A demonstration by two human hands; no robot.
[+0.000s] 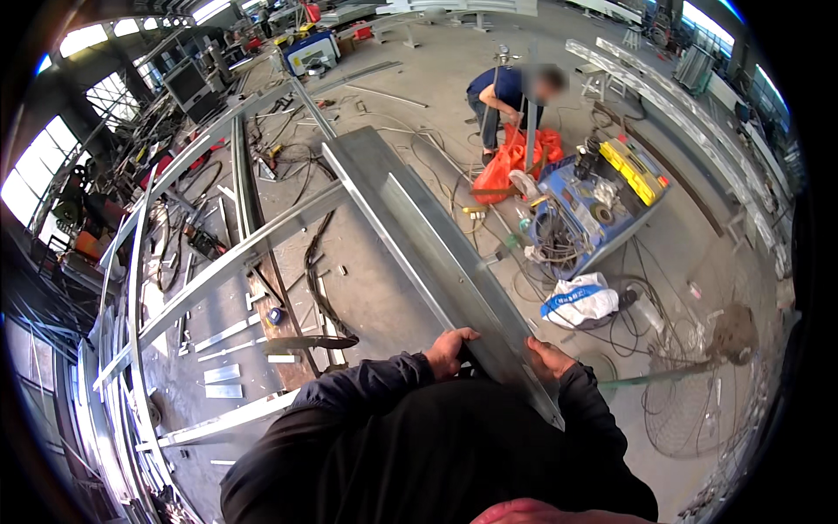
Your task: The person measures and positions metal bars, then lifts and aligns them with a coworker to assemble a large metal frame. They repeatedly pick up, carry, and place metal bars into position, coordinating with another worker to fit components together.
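Note:
A long grey metal channel (pixel 436 253) with raised edges runs away from my body toward the upper left. Its far end lies across a metal frame. My left hand (pixel 449 352) is closed on its left edge near my body, the thumb on top. On the opposite edge, my right hand (pixel 550 356) is closed too, with the fingers partly hidden beneath. A lengthwise ridge rises inside the channel. The near end passes by my dark jacket.
A welded frame of square tube (pixel 227 275) stands at left, offcuts and cables on the floor beneath. At right are a blue cart (pixel 602 227) with a yellow toolbox (pixel 635 170), and a white sack (pixel 580 301). Behind them a person (pixel 502 96) bends over orange bags (pixel 515 166).

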